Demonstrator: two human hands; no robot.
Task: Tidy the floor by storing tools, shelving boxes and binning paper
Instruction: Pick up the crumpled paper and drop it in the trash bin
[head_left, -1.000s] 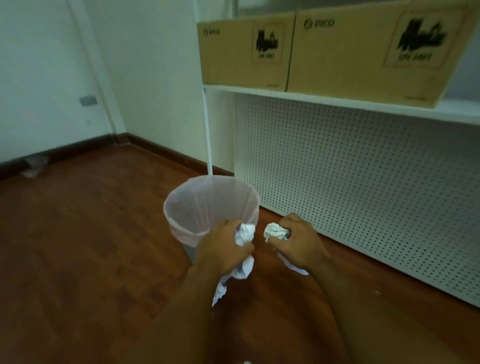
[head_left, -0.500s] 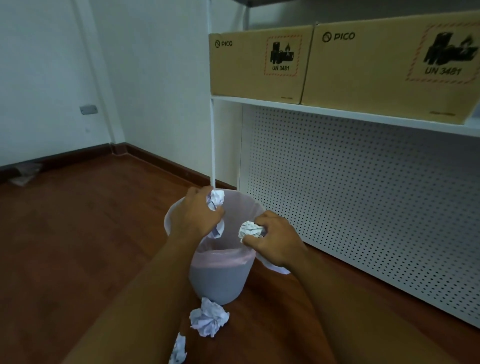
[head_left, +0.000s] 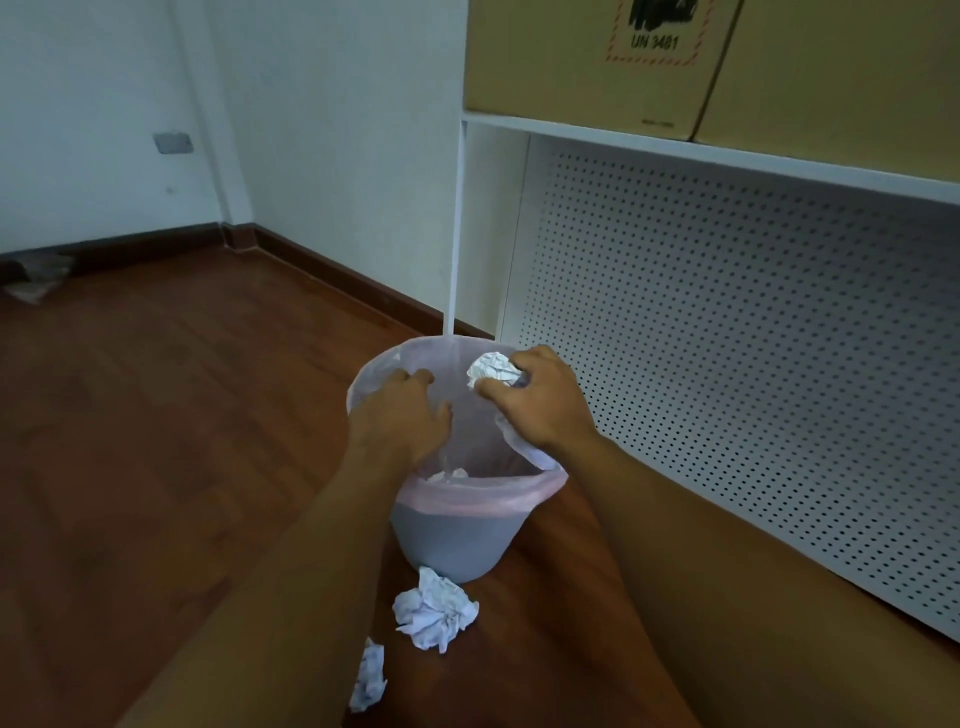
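A grey bin (head_left: 452, 540) with a pink liner stands on the wooden floor beside a white shelf unit. My left hand (head_left: 400, 421) hovers over the bin's mouth, fingers apart and pointing down, with nothing in it. My right hand (head_left: 540, 405) is over the bin's right rim, closed on a crumpled paper ball (head_left: 491, 368). White paper (head_left: 449, 474) lies inside the bin. Two more crumpled papers lie on the floor in front of the bin, a larger one (head_left: 435, 616) and a smaller one (head_left: 370, 680).
Two cardboard boxes (head_left: 587, 57) sit on the white shelf (head_left: 727, 156) above a perforated white panel (head_left: 727, 338). Walls with a dark skirting board meet at the far left corner, where some debris (head_left: 36, 283) lies.
My left hand has let go of its paper, which now lies in the bin, and its fingers have spread. My right hand has moved up over the rim with its paper ball.
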